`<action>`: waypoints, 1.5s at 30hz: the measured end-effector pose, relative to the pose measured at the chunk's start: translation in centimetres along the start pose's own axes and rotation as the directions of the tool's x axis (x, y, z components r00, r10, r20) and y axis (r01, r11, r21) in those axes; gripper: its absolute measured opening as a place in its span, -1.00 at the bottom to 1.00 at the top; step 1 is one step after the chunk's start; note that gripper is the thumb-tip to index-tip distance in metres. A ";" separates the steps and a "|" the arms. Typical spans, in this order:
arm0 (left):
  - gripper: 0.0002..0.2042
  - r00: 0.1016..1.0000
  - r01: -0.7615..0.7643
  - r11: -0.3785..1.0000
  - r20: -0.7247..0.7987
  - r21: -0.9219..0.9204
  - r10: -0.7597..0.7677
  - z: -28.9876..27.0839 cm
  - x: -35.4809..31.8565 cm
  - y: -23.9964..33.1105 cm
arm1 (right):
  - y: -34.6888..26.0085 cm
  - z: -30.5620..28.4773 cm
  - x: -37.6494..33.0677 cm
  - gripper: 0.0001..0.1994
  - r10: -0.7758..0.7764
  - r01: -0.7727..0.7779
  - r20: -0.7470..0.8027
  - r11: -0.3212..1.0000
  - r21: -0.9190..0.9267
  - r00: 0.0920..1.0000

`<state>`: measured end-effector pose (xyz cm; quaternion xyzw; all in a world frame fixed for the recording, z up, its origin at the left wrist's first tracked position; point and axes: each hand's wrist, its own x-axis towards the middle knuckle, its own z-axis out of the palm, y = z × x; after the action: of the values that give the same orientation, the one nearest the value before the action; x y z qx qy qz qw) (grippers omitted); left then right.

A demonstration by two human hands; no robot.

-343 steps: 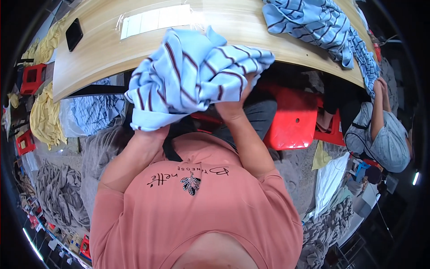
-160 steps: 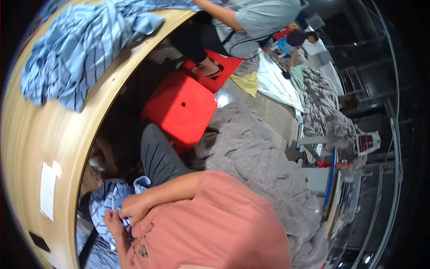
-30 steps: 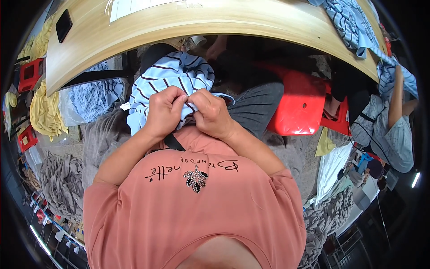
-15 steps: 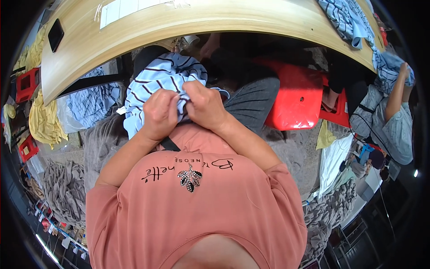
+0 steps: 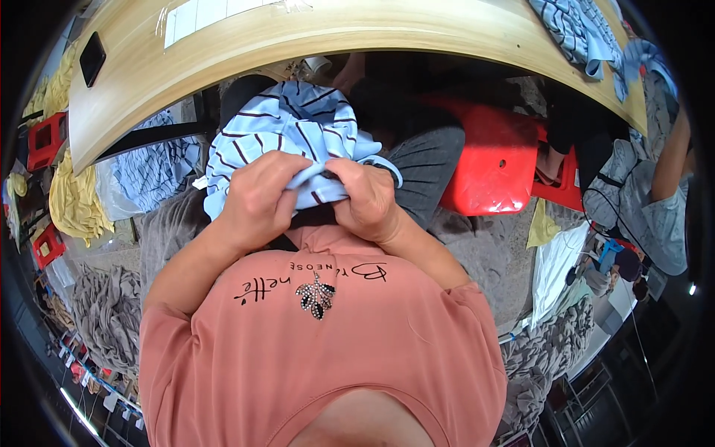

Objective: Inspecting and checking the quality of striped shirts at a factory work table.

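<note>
A light blue garment with dark stripes (image 5: 287,127) lies bunched on my lap, below the edge of the wooden table (image 5: 372,33). My left hand (image 5: 257,197) is closed on the cloth's near edge. My right hand (image 5: 369,197) pinches the same edge right beside it, the knuckles of both hands almost touching. The fabric between the hands is gathered into folds.
A red plastic stool (image 5: 491,156) stands to my right. Another striped blue garment (image 5: 577,30) lies on the table's right end, near a seated person (image 5: 648,194). A black phone (image 5: 93,58) rests on the table's left. Yellow cloth (image 5: 71,201) and grey cloth heaps (image 5: 108,320) cover the floor.
Both hands have stayed closed on the striped garment in my lap and edged slightly together. The view has tilted a little, showing less of the table top.
</note>
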<state>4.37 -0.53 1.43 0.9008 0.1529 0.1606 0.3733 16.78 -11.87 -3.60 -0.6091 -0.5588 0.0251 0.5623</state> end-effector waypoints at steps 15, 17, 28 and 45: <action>-0.94 0.817 0.554 0.618 0.224 -0.557 -0.531 1.0 1.2 -1.0 | 0.2 -1.0 -0.6 -0.70 -0.019 0.014 0.148 0.999 0.035 0.989; -0.94 0.855 0.504 0.712 0.163 -0.489 -0.493 1.5 1.3 -1.0 | -0.1 -1.2 -0.7 -0.72 -0.006 -0.006 0.204 0.998 0.062 0.979; -0.84 0.806 0.592 0.698 0.313 -0.402 -0.503 1.4 2.2 -1.2 | 1.7 -0.1 -0.7 -0.72 0.201 -0.203 0.113 0.979 0.015 0.973; -0.87 0.681 0.626 0.168 0.429 -0.761 -0.593 -0.4 1.4 -0.6 | -0.4 -1.0 -0.6 -0.73 -0.203 0.202 0.072 0.979 0.028 0.976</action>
<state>5.36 0.66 1.50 0.4408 0.3888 0.0367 0.8082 17.00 -13.07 -3.32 -0.5418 -0.6383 -0.0037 0.5468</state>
